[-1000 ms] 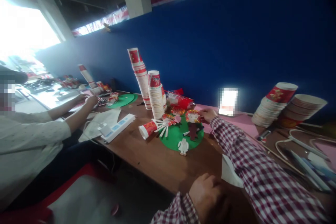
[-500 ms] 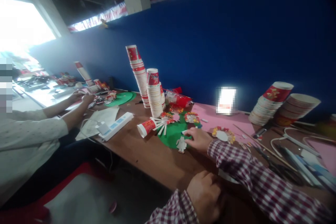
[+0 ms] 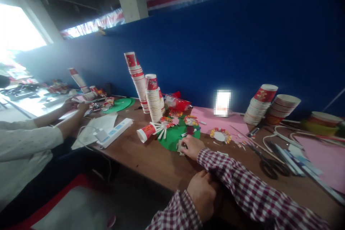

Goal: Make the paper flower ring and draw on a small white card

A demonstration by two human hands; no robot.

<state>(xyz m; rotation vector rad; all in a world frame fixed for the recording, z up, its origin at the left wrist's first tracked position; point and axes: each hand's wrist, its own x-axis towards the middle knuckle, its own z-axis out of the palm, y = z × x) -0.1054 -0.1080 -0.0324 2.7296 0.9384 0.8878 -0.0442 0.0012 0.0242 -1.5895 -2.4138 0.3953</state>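
On the front edge of a green paper disc point(image 3: 168, 143) lies a small white paper cutout point(image 3: 179, 146). My right hand point(image 3: 192, 147) has thumb and fingers closed on its right side, covering part of it. Just beyond the fingers is a white pen-like stick point(image 3: 185, 134) with a dark end. My left hand point(image 3: 202, 194) rests at the table's near edge, curled with knuckles up. Its fingertips are hidden, so I cannot see what they hold. A red paper cup point(image 3: 147, 133) cut into white strips lies on its side left of the disc.
Tall stacks of paper cups point(image 3: 153, 100) rise behind the disc, with more cup stacks point(image 3: 258, 104) at right. Black scissors point(image 3: 269, 167), pink paper point(image 3: 237, 122) and a bright phone-like screen point(image 3: 223, 103) lie or stand rightward. A power strip point(image 3: 115, 132) and a co-worker's arms point(image 3: 64, 122) are at left.
My right hand has come down toward me onto the white cutout and closed on it. The cutout now looks partly covered. My left hand stays curled; the whole view has swung slightly right.
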